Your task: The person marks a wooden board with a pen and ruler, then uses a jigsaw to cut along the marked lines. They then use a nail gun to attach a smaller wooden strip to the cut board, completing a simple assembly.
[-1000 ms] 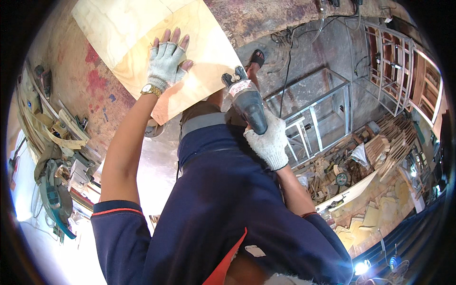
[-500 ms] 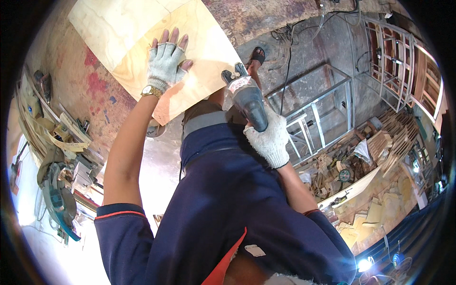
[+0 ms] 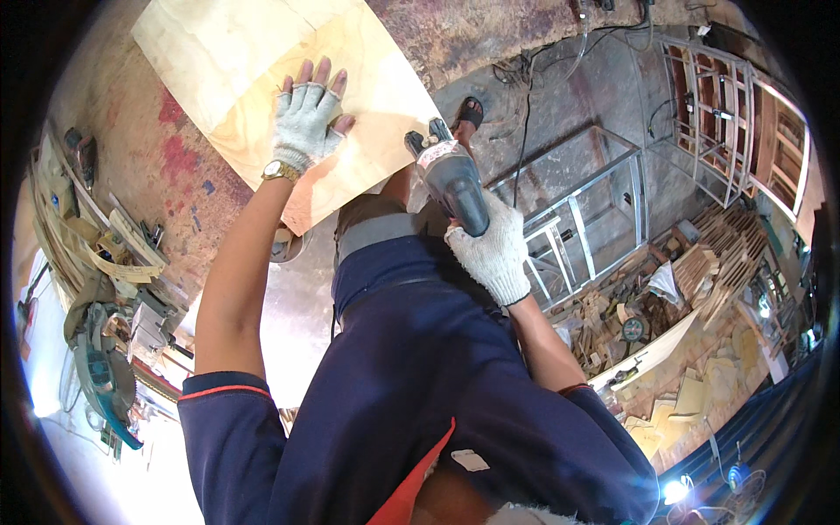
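Observation:
My left hand [image 3: 306,122], in a fingerless white knit glove with a watch at the wrist, lies flat with fingers spread on a pale plywood sheet [image 3: 262,70] that rests on a stained workbench [image 3: 149,166]. My right hand [image 3: 494,254], in a white knit glove, grips a dark grey power tool [image 3: 451,179] by its body. The tool's head points at the plywood's near right edge; whether it touches the edge I cannot tell. My dark blue shirt fills the lower middle.
A circular saw [image 3: 101,376] and other tools and scraps lie on the bench at the left. A metal frame [image 3: 569,219] stands on the floor to the right, with cables, wood offcuts [image 3: 700,262] and wooden frames [image 3: 735,114] beyond it.
Both hands keep their hold and place; the view has shifted only slightly, and the tool stays at the plywood's edge.

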A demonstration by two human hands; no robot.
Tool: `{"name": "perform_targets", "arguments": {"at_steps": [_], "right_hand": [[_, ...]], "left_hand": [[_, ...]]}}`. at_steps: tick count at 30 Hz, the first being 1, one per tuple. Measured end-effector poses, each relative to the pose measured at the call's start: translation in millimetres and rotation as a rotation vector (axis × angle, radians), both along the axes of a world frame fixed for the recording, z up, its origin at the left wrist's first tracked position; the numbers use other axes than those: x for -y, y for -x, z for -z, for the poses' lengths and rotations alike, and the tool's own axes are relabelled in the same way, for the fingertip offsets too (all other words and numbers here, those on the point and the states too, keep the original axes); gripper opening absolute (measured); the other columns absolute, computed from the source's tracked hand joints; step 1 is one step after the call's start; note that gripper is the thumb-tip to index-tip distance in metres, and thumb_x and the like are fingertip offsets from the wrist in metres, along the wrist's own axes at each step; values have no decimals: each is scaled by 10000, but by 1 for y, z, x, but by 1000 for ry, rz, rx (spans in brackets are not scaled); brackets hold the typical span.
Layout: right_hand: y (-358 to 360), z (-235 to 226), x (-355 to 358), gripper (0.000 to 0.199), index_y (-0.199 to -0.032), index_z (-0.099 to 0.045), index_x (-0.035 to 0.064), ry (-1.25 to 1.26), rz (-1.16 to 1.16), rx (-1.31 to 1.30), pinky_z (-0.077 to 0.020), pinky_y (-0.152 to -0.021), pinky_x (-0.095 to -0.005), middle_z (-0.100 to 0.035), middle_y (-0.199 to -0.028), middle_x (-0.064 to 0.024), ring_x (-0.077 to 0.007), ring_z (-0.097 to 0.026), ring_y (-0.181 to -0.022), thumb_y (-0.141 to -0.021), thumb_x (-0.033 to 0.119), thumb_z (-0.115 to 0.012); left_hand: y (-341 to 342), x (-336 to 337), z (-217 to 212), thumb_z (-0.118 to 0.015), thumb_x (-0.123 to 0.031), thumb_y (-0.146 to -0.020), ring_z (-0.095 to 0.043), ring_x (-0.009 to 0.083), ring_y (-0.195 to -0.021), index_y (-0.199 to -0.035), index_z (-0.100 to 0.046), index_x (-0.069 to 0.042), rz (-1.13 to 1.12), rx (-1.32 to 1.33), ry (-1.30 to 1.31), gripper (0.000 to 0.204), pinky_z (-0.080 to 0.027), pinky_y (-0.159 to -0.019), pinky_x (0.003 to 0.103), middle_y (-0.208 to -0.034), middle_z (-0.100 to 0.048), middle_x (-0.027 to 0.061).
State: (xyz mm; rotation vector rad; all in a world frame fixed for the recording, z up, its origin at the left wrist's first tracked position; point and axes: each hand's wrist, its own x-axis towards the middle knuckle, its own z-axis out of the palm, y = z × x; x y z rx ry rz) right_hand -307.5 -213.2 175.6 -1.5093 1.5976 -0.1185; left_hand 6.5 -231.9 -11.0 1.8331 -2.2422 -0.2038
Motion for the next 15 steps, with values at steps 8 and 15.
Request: {"name": "perform_targets", "arguments": {"at_steps": [8, 15], "right_hand": [[-5, -4, 4, 309, -997, -727, 19, 3, -2, -77, -571, -766, -468, -719, -843, -248, -426, -723, -850, -774, 233, -734], [0, -8, 12, 345, -984, -723, 17, 47, -61, -77, -574, -784, -489, -717, -887, -274, -445, -716, -897, -771, 289, -734]], "left_hand": [[0, -2, 4, -666, -463, -910, -287, 361, -1558, -1603, -403, -190, -6, 8, 7, 789, -197, -1255, 557, -1687, -317, 142], [-2, 1, 18, -675, -467, -895, -300, 391, -1545, -1599, -396, -136, -31, -23, 127, 827, -211, -1250, 563, -1666, -340, 176]]}}
